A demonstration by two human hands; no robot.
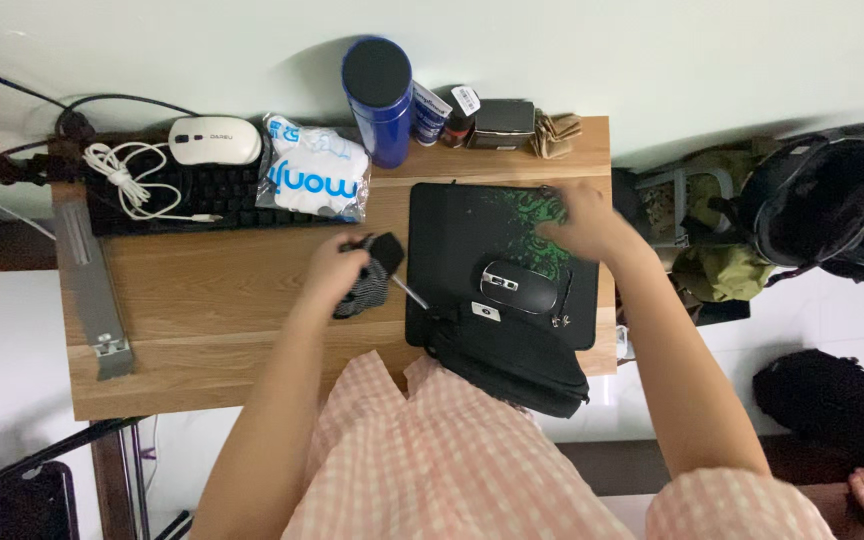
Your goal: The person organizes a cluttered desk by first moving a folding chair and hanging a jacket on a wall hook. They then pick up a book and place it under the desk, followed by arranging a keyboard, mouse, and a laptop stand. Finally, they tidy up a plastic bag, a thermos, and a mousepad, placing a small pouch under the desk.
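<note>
While the mouse pad serves as landmark, a dark cloth is gripped left of it by left-hand fingers; right-hand fingers are rested open upon its far edge.

A single head-worn camera looks almost straight down on the wooden desk from above the person's own chest, near enough that the checked pink shirt fills the lower frame. The desk's far edge meets the wall at the top; floor shows beside the desk's right end.
</note>
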